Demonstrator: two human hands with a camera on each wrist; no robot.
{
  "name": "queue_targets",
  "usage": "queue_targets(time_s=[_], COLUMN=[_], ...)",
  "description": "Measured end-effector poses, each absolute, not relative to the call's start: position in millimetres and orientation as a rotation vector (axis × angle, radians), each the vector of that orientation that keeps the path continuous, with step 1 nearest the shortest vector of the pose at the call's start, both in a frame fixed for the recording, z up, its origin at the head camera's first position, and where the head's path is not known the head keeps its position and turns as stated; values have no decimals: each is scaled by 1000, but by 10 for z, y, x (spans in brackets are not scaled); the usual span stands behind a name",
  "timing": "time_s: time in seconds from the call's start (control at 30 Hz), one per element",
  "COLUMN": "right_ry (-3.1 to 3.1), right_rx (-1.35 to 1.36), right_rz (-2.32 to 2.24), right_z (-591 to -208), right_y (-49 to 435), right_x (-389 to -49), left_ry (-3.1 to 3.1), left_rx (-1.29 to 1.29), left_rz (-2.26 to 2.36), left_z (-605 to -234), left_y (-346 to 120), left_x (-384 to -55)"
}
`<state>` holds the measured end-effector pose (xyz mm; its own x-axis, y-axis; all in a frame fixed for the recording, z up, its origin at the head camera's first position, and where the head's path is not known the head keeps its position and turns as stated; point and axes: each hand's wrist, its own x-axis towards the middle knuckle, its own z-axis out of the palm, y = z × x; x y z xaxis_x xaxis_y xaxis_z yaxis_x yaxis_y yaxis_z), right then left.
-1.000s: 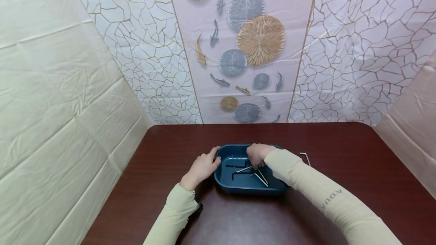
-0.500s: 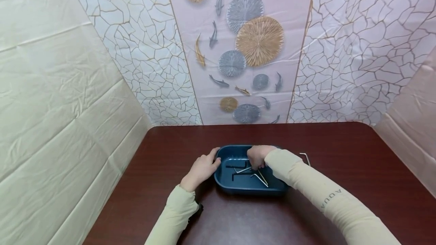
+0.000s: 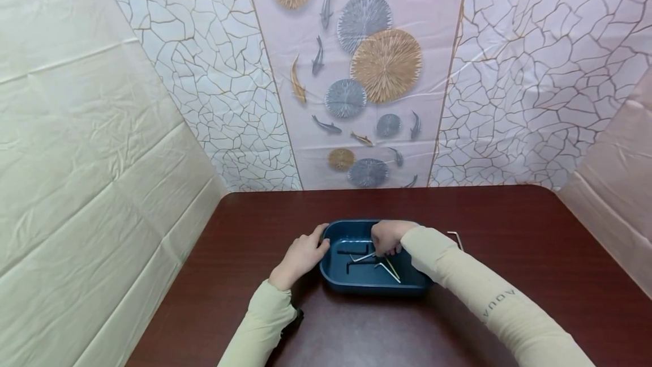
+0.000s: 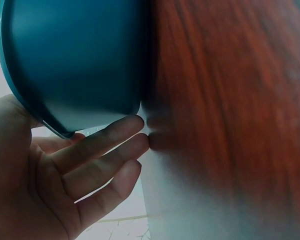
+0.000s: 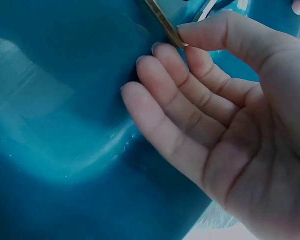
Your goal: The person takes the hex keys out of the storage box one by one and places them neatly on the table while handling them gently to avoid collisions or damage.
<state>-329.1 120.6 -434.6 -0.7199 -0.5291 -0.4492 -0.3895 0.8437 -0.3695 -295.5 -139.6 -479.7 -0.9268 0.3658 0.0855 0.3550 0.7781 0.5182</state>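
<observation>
A deep blue tray point(image 3: 374, 289) with rounded corners stands on the table. My left hand point(image 3: 300, 255) grips its left end; in the left wrist view the thumb goes over the rim while the fingers stay outside, low by the tabletop. Inside the tray, my right hand point(image 3: 389, 237) pinches the end of a brass-coloured hex key point(image 5: 163, 21) between thumb and index finger, the other fingers loosely bent near the tray floor. Beside it lie a silver hex key point(image 3: 388, 273), another silver one partly under the hand, and black hex keys point(image 3: 351, 252).
One silver hex key point(image 3: 456, 238) lies on the dark red-brown table point(image 3: 254, 225), right of the tray and partly behind the right sleeve point(image 3: 484, 287). Patterned cloth point(image 3: 367, 72) hangs behind the table, with pale cloth walls on both sides.
The head view has tilted up slightly, so everything sits a little lower in it. Both hands keep nearly the same places at the tray.
</observation>
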Motion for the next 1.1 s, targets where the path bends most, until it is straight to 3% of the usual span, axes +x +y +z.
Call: queue_targets(time_s=[1.1], right_ry=[2278], right_rx=[-710], right_rz=[-989], right_z=[-4217], right_y=[1421], right_x=[-3312], left_ry=[2957], left_rx=[607], left_rz=[832], left_z=[-4809], left_y=[-1382], left_x=[-2943])
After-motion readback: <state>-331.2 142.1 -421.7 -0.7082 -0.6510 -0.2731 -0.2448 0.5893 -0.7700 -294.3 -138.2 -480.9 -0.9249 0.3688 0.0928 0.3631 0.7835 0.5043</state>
